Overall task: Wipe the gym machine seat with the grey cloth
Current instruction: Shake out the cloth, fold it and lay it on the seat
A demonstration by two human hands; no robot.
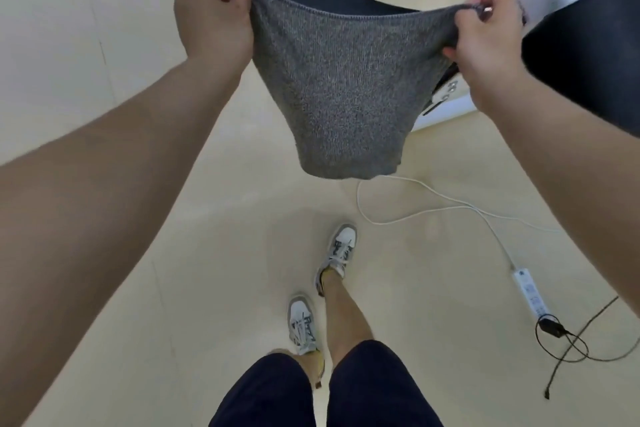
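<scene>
While both hands, left hand (213,15) and right hand (485,42), pinch the grey cloth (343,87) taut mid-frame, fingers closed on its top corners, the black seat (346,3) shows behind; a white cable (433,208) crosses the cream floor (104,28) lower right.

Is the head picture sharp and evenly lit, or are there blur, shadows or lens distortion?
Head view: light is soft and even, with faint shadows on the cream floor near the shoes; the wide lens stretches both forearms at the edges; the grey knitted cloth looks slightly soft, and the black padded seat behind it shows little detail.

Bright even light, soft floor shadows, wide-angle warp, slight blur.
</scene>
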